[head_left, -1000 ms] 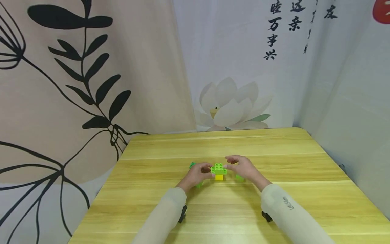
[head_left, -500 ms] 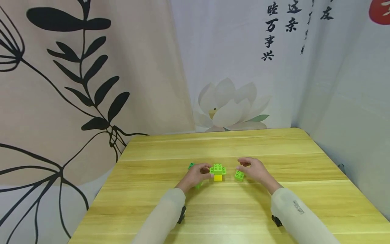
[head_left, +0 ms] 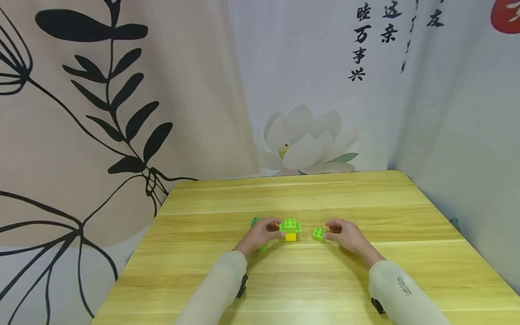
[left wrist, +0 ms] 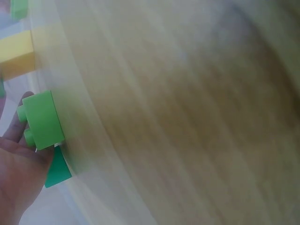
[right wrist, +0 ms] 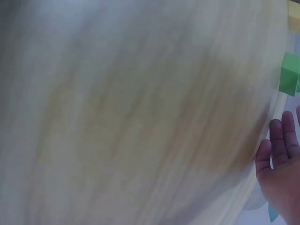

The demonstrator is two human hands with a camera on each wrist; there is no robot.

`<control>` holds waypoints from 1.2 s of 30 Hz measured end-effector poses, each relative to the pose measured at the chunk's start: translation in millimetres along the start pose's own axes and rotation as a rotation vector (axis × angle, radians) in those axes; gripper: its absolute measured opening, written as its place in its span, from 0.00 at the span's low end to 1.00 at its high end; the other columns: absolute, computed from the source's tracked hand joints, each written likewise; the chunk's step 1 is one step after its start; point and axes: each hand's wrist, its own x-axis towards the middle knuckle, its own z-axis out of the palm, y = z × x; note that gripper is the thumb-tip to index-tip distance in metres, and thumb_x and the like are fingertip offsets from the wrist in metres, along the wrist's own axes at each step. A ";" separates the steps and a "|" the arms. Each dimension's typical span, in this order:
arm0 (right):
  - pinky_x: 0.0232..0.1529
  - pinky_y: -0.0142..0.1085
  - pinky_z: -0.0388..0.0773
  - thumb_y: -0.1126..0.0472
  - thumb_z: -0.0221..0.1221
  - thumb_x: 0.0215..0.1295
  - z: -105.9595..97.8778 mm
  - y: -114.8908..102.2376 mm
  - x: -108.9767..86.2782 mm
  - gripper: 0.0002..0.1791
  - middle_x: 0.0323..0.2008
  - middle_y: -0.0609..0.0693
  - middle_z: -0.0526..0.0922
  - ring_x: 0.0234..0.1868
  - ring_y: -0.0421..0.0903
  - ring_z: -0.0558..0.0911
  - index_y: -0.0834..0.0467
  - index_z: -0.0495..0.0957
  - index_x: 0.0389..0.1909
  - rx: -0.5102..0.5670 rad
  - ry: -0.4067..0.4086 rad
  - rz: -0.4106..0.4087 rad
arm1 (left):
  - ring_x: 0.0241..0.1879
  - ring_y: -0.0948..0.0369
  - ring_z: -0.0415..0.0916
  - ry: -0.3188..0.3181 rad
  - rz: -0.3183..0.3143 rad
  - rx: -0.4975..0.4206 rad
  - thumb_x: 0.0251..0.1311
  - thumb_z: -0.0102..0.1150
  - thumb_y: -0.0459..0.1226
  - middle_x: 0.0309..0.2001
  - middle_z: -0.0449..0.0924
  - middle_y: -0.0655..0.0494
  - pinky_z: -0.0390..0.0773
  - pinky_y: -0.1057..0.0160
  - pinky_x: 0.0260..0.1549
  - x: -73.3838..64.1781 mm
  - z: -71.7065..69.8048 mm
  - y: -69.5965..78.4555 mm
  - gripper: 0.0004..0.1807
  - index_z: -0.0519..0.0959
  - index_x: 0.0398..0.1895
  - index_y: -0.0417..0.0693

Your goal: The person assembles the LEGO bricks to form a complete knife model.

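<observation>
A small stack of toy building bricks stands mid-table, with light green bricks jutting sideways above a yellow brick. My left hand holds the stack's left end, thumb in front and fingers behind. Under this hand a green brick shows in part; it appears larger as the studded green brick in the left wrist view. My right hand is loosely curved, its thumb tip right by a loose light green brick. In the right wrist view, its fingers stand short of that brick.
A dark green brick lies behind the left hand, mostly hidden by it. The wooden table ends at the back against a printed curtain. White cloth hangs along its right side.
My right hand has left the stack's right side and moved right and down to the loose light green brick, uncovering it. The left hand keeps its place at the stack.
</observation>
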 end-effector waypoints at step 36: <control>0.54 0.51 0.74 0.57 0.70 0.60 8.0 -1.4 0.9 0.24 0.49 0.55 0.80 0.50 0.52 0.77 0.64 0.78 0.54 -0.005 -0.010 0.036 | 0.50 0.56 0.75 -0.002 -0.007 -0.030 0.61 0.69 0.44 0.49 0.79 0.54 0.76 0.51 0.54 0.0 -0.1 1.8 0.23 0.79 0.58 0.51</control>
